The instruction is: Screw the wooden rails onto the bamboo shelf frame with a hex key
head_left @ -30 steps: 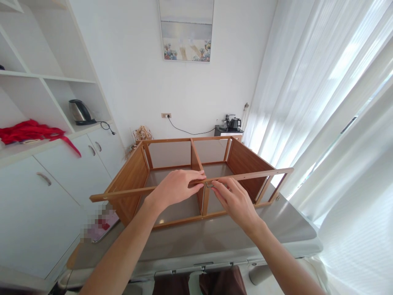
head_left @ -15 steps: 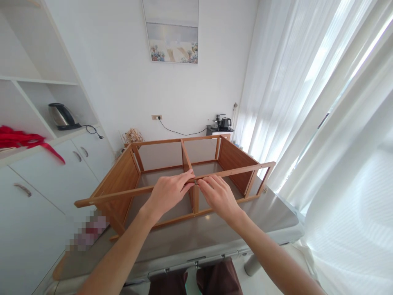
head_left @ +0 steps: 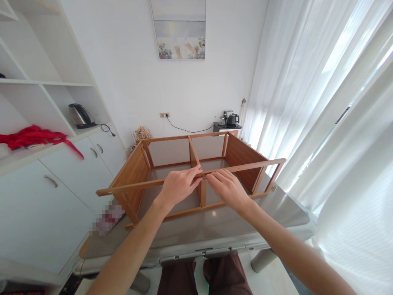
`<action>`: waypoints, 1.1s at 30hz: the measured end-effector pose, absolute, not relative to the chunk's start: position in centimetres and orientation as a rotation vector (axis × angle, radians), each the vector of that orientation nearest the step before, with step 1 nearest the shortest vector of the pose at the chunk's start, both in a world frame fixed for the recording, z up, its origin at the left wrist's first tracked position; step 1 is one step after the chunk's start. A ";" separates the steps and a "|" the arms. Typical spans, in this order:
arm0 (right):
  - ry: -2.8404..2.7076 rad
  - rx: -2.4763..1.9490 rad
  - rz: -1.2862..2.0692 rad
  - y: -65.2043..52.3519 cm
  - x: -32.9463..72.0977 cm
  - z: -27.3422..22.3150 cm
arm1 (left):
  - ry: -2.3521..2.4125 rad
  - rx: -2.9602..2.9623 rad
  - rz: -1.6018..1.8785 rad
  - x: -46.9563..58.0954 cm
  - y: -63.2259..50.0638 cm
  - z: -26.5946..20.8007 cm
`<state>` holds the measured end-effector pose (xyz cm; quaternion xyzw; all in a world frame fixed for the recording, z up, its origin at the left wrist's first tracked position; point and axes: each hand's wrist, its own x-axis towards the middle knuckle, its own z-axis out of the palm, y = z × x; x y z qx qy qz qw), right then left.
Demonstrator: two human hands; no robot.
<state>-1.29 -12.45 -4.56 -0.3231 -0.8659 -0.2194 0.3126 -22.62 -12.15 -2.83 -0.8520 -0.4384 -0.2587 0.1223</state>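
Note:
A wooden shelf frame lies on its side on the grey-brown table, its solid end panels and a middle board standing upright. My left hand is closed around the near top rail, where the middle board meets it, fingers above and thumb below. Right beside it, my right hand is pinched at the same joint. A tiny metallic bit shows between the two hands' fingertips, too small to name. My right fingers hide most of what they hold.
Beneath the frame is a table with a blurred-out packet at its left. White cabinets stand left, with a kettle and red cloth above. A coffee maker sits behind; curtains hang right.
The view has shifted, so everything appears further right and slightly higher. Both hands stay at the same joint of the wooden frame, with hardly any change in their grip.

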 end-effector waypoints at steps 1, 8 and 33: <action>-2.267 -0.859 -0.574 -12.4 -1.3 -4.7 | -1.277 -2.482 -0.752 -22.6 -12.1 -2.9; -2.305 -0.781 -0.657 -12.6 -1.0 -3.4 | -1.239 -2.451 -0.763 -22.5 -12.2 -2.8; -1.563 -2.116 0.148 -7.9 28.3 -21.6 | -0.893 -2.604 -0.617 0.7 -5.8 -2.1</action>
